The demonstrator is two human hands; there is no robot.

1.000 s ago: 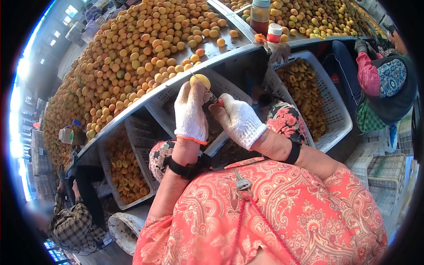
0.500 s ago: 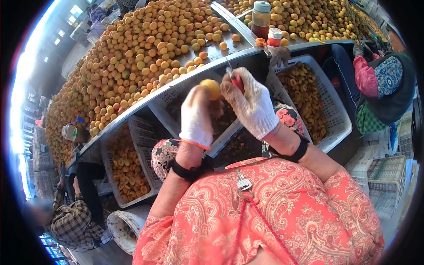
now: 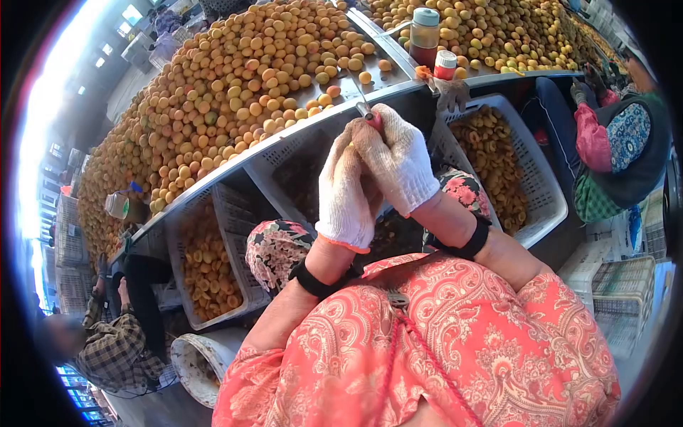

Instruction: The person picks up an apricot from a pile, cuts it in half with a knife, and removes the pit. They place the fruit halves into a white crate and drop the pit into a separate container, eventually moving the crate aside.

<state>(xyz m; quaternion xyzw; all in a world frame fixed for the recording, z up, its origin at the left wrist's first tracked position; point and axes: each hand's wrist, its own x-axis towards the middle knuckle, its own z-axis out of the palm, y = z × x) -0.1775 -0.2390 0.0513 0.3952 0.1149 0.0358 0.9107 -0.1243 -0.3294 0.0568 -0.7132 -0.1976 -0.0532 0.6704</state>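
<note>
My right hand (image 3: 402,167), in a white knit glove soiled at the fingers, is closed around the red handle of a small knife (image 3: 373,119), whose metal part points up toward the table edge. Against it presses my left hand (image 3: 345,196), gloved the same way, its fingers curled round an apricot that is almost wholly hidden between the two hands. Past my hands, whole apricots (image 3: 235,92) lie heaped on a metal-edged table (image 3: 277,139). Below my hands stands a crate, its contents mostly hidden.
Crates of cut apricots stand at left (image 3: 211,274) and right (image 3: 491,160). A jar (image 3: 424,39) and a red, white-lidded container (image 3: 445,65) sit by the table's divider. A white bucket (image 3: 196,363) is low left. Co-workers sit on the left (image 3: 124,349) and right (image 3: 612,142).
My hands have come together, the left moving right toward the right hand. The apricot, visible before in my left fingers, is now covered. The knife blade shows less.
</note>
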